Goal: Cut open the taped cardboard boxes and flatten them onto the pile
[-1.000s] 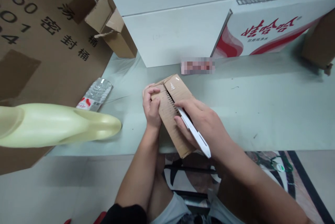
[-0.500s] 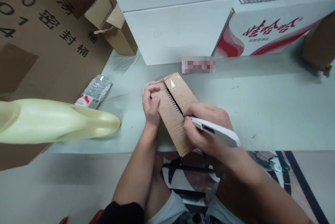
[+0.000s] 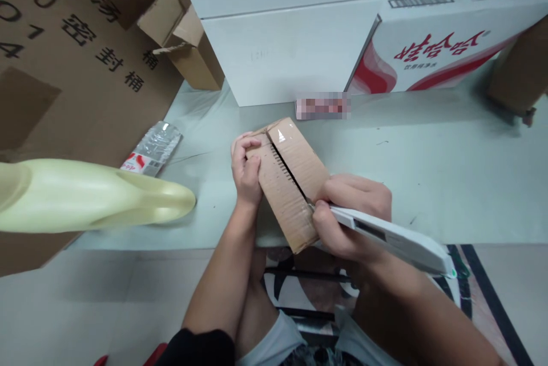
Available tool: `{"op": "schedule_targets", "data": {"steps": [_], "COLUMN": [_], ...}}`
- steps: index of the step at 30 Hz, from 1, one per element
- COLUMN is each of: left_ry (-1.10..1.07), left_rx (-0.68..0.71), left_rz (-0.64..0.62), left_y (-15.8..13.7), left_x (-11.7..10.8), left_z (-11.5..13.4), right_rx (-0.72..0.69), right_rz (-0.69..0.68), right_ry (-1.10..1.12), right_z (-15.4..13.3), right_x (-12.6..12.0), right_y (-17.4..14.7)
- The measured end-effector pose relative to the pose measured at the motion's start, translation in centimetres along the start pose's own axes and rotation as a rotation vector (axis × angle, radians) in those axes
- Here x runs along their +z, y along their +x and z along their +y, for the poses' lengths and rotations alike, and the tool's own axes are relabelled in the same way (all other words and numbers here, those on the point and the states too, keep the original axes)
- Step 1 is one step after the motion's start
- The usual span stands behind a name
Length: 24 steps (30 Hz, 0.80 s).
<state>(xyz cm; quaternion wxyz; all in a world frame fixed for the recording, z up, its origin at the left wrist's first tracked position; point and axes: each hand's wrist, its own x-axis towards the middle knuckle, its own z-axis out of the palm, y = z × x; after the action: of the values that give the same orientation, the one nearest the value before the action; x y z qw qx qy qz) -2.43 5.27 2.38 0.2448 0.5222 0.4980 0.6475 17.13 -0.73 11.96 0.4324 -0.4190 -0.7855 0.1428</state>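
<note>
A small brown cardboard box (image 3: 285,194) lies tilted near the front edge of the table, with a dark slit along its top seam. My left hand (image 3: 248,169) is closed around the box's far left corner, thumb on the top face. In my right hand (image 3: 349,209), a white-handled utility knife (image 3: 398,240) is pinched between thumb and fingers. Its tip sits at the seam, toward the near end of the slit; the fingers partly hide the blade. Short dark marks run beside the slit.
A pale yellow-green plastic object (image 3: 98,194) and a clear bottle (image 3: 154,146) are at the left. White cartons (image 3: 291,57) line the back, with a small pink pack (image 3: 322,107) before them. An open cardboard box (image 3: 199,52) stands back left.
My right hand has drawn the utility knife along the seam toward me and to the right, and the dark slit is longer. My left hand keeps its hold on the box.
</note>
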Motion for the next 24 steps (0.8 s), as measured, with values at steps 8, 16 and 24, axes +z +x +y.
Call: {"op": "schedule_targets", "data": {"steps": [8, 16, 24], "left_ry": [0.036, 0.016, 0.021], "left_rx": [-0.001, 0.028, 0.061], "left_rz": [0.011, 0.012, 0.014], "left_y": [0.0, 0.1, 0.2], "left_x": [0.0, 0.2, 0.3], "left_z": [-0.2, -0.7, -0.6], "right_rx": [-0.082, -0.202, -0.199], "right_rz": [0.134, 0.104, 0.1], "right_ry": [0.061, 0.04, 0.009], "right_z": [0.5, 1.5, 1.5], "right_x": [0.7, -0.1, -1.2], "right_y": [-0.7, -1.6, -3.5]}}
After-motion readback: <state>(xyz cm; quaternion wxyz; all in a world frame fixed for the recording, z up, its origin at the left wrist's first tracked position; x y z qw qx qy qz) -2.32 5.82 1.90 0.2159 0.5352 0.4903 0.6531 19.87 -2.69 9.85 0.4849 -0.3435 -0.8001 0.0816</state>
